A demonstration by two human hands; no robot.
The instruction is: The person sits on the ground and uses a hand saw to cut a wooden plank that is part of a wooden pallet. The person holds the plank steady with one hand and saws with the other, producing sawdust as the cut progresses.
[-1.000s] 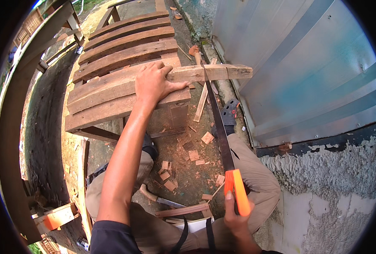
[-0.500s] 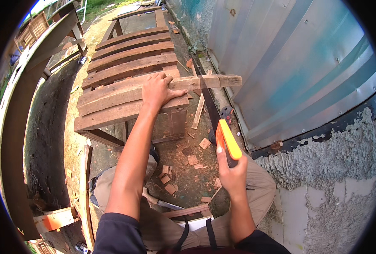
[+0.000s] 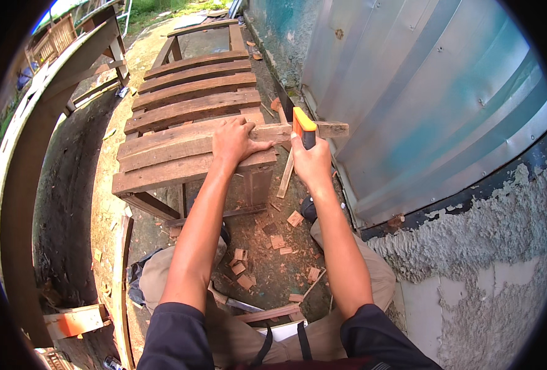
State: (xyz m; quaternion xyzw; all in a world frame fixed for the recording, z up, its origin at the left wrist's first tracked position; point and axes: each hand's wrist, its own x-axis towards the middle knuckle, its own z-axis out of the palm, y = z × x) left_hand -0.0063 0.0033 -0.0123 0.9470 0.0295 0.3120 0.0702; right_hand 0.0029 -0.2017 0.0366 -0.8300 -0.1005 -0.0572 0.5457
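My right hand [image 3: 312,161] was closed tight around the orange-and-black plastic handle of a handsaw [image 3: 304,126]; the blade was hidden beyond it, so I could not tell how deep it sat. The handle stood right at the narrow weathered wooden strip [image 3: 298,130] that lay across the near end of the slatted grey-brown wooden bench [image 3: 187,111], its end poking past the bench toward the wall. My left hand [image 3: 235,140] lay flat and spread on that strip, just left of the saw, gripping nothing, only pressing down. I judged it was there to pin the strip against the slats so it would not shift under the saw.

Below the bench, between my knees, small reddish wood offcuts [image 3: 244,271] lay scattered on the bare dirt ground [image 3: 101,203]. Right of the bench rose a corrugated metal wall [image 3: 421,98] above a rough grey plaster base [image 3: 470,246]. Left of the bench curved a heavy timber beam [image 3: 14,185]. Beyond its far end, grass showed.
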